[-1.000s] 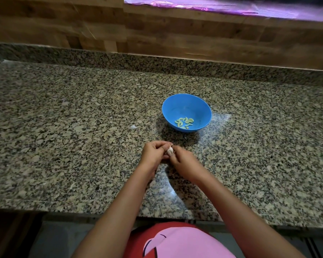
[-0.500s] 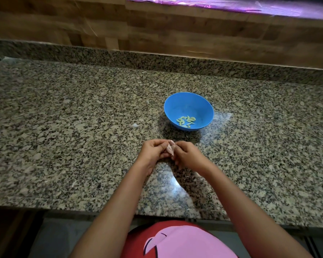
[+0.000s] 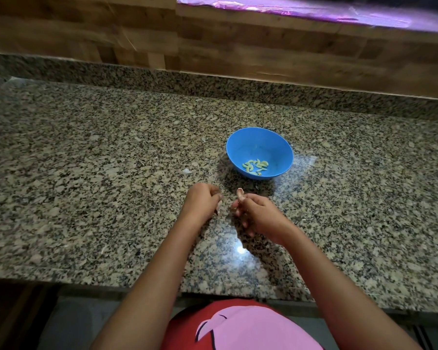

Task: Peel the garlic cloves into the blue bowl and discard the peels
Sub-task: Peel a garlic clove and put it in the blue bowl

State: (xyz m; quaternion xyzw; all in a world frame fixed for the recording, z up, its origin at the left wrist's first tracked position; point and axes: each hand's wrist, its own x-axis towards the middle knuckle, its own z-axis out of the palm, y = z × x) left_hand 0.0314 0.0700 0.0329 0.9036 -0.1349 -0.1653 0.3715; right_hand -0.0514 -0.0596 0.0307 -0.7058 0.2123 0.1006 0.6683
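Observation:
A blue bowl [image 3: 259,140] stands on the granite counter and holds several peeled, pale green-yellow garlic cloves [image 3: 255,166]. Just in front of it my two hands hover a short way apart. My right hand [image 3: 257,215] pinches a pale piece of garlic [image 3: 240,193] that sticks up from its fingertips. My left hand [image 3: 202,201] has its fingers curled and holds a thin pale sliver of garlic peel [image 3: 219,206] hanging at its right side. Whether the piece in the right hand is clove or skin is unclear.
A small white scrap of peel [image 3: 186,171] lies on the counter [image 3: 86,185] left of the bowl. A raised granite ledge and a wooden wall run along the back. The counter's front edge is close to my body.
My hands, joined around one garlic clove before, have pulled apart. Each now holds its own piece.

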